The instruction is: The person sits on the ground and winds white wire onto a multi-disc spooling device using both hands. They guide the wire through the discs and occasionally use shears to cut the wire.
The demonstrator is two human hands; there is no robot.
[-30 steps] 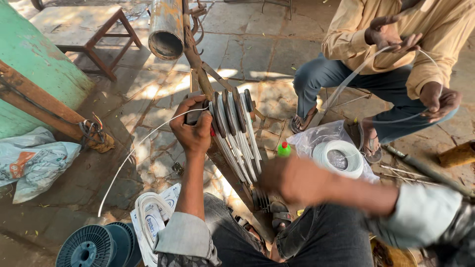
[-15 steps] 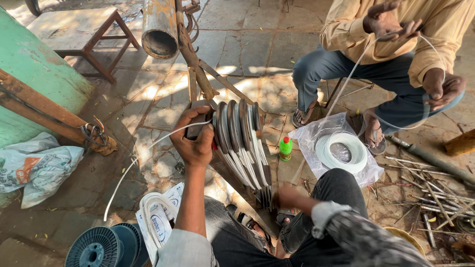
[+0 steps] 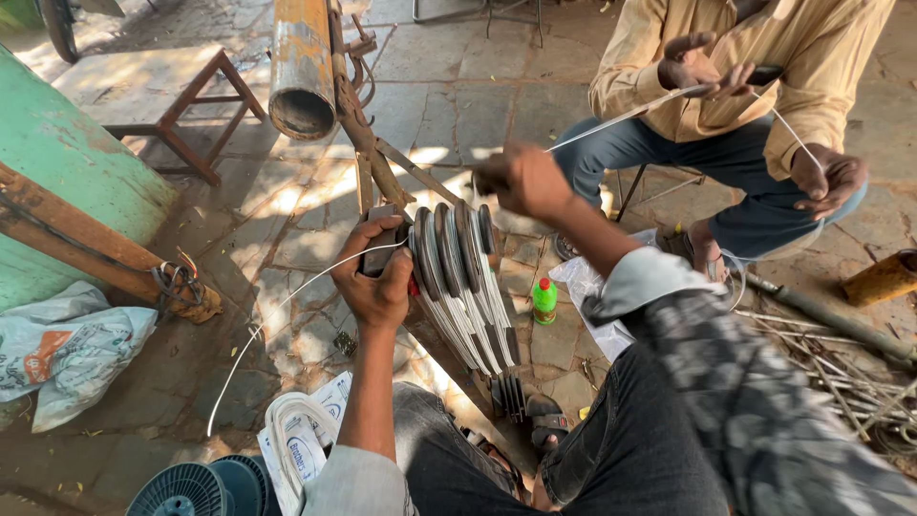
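A winding former [image 3: 463, 287] of several flat oval plates stands tilted on a rusty frame in front of me. My left hand [image 3: 377, 277] grips its left end and pinches a thin white strand [image 3: 277, 311] that trails down to the ground. My right hand [image 3: 521, 180] is raised, blurred, above the top of the plates, fingers closed; whether it holds anything I cannot tell. Facing me sits a person in a tan shirt [image 3: 764, 67] stretching a white strip [image 3: 621, 117] between both hands.
A rusty pipe [image 3: 301, 67] lies behind the former. A wooden stool [image 3: 181, 100] and a green panel [image 3: 57, 182] stand left, with white sacks [image 3: 67, 349] below. Dark spools [image 3: 196, 489], a white tape coil [image 3: 301, 444] and a green bottle [image 3: 544, 301] lie near my legs.
My right hand has swung from low beside my knee up over the top of the plates. My left hand stays on the former's left end.
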